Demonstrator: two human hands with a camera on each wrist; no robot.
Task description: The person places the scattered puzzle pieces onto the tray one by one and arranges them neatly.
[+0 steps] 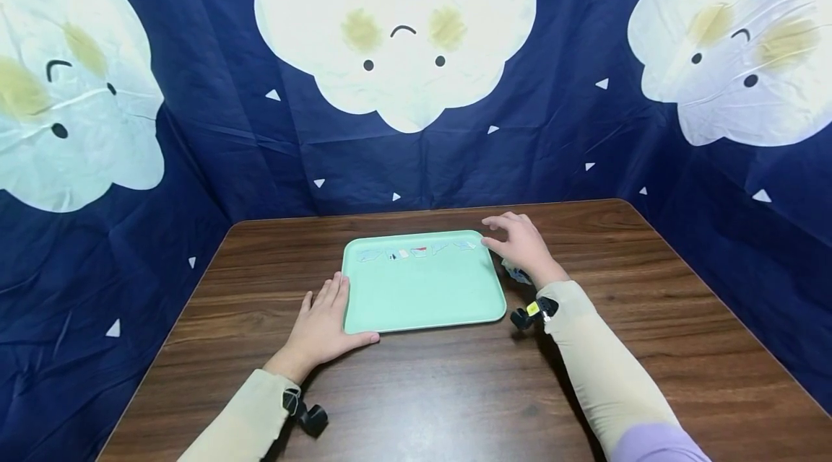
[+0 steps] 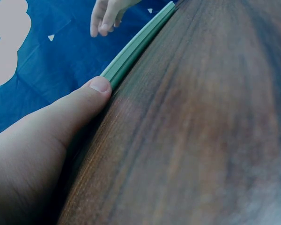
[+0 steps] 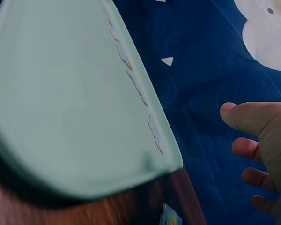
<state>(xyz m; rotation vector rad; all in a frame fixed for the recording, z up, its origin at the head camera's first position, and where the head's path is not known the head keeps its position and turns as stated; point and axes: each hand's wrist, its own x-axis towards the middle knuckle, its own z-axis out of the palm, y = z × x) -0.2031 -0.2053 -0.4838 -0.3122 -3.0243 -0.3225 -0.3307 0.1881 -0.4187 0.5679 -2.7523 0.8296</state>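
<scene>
A mint-green tray (image 1: 422,296) lies on the wooden table. Along its far side runs a row of several small printed paper-like pieces (image 1: 419,252). My left hand (image 1: 321,332) rests against the tray's left edge, fingers straight, with the thumb (image 2: 99,86) touching the near rim. Over at the far right corner, my right hand (image 1: 523,245) is raised with fingers and thumb spread apart, holding nothing. In the right wrist view its thumb (image 3: 248,116) stands apart from the tray. Partly hidden under that wrist is a small pile of printed pieces (image 1: 518,274).
The dark wooden table (image 1: 442,397) extends around the tray. A blue cloth (image 1: 390,159) with white clouds and triangles hangs behind it and on both sides. A black camera (image 1: 312,419) is strapped to the left wrist, another camera (image 1: 523,316) to the right.
</scene>
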